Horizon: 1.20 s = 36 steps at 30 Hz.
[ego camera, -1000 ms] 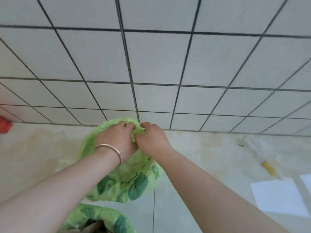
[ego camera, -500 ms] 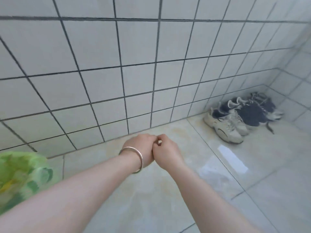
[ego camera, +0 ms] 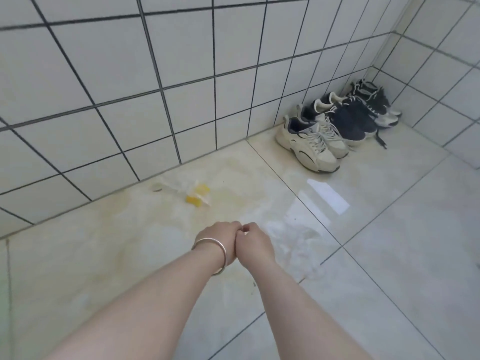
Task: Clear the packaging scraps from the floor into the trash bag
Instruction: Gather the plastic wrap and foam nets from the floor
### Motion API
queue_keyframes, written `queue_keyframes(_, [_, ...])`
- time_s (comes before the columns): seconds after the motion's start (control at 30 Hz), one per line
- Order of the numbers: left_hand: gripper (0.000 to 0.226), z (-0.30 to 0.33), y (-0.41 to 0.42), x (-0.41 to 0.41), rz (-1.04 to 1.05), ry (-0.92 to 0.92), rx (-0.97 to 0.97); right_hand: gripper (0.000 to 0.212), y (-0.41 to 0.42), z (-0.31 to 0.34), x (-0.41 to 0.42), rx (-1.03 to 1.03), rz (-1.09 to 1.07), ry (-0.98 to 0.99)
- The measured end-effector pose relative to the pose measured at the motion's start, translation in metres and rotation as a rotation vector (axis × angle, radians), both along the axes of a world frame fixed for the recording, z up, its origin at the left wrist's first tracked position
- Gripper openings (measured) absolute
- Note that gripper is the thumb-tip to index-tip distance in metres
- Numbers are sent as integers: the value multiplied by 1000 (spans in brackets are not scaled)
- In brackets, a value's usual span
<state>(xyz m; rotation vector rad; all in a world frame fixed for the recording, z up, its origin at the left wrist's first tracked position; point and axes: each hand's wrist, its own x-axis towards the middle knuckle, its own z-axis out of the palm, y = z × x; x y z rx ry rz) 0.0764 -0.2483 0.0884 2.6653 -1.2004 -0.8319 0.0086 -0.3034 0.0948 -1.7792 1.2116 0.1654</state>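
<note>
A crumpled clear plastic wrapper with yellow parts (ego camera: 192, 192) lies on the floor near the foot of the tiled wall. Another clear plastic scrap (ego camera: 296, 237) lies flat on the floor just right of my hands. My left hand (ego camera: 217, 239), with a metal bangle on the wrist, and my right hand (ego camera: 253, 241) are held together in the middle of the view, both with fingers curled closed and nothing visible in them. They are above the floor, a short way in front of the yellow wrapper. The trash bag is out of view.
Several sneakers (ego camera: 319, 144) stand in a row in the far right corner against the white tiled wall (ego camera: 155, 74). The glossy floor tiles (ego camera: 389, 255) stretch to the right and front.
The view has swung right, away from the green trash bag, which has left the frame. My hands let go of the bag's rim and stay together, closed. The yellow wrapper has come into view.
</note>
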Motion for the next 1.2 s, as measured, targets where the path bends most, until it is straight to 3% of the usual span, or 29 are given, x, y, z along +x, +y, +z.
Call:
queue_keyframes(0.23, [42, -43, -31, 9, 40, 163, -14, 33, -31, -56, 8, -86, -79, 55])
queue_keyframes(0.33, [43, -63, -53, 3, 92, 256, -26, 38, -50, -69, 2, -154, -237, 113])
queue_keyframes(0.5, [46, -94, -90, -16, 133, 381, -29, 59, -96, -86, -21, 63, -795, 342])
queue_keyframes(0.63, [49, -112, -113, -14, 204, 405, -8, 74, -124, -111, -31, 143, -862, 366])
queue_keyframes(0.73, [58, -128, -125, -7, 126, 396, 1, 81, -134, -134, -25, 182, -909, 339])
queue_keyframes(0.9, [65, -159, -135, -9, 72, 429, 6, 65, -135, -161, -13, 210, -871, 306])
queue_keyframes(0.97, [55, -168, -135, -13, 75, 496, 1, 55, -130, -169, -7, 276, -841, 199])
queue_keyframes(1.03, [28, -169, -135, -10, 138, 498, -36, 30, -124, -175, 1, 341, -781, 62])
queue_keyframes(1.1, [20, -170, -135, -2, 301, 584, -74, 12, -118, -172, 11, 360, -708, 16])
queue_keyframes(1.13, [20, -166, -132, 3, 483, 684, -77, 11, -115, -171, 16, 351, -675, 3])
queue_keyframes(1.2, [25, -164, -122, 15, 559, 647, -115, 21, -107, -165, 26, 354, -638, -28])
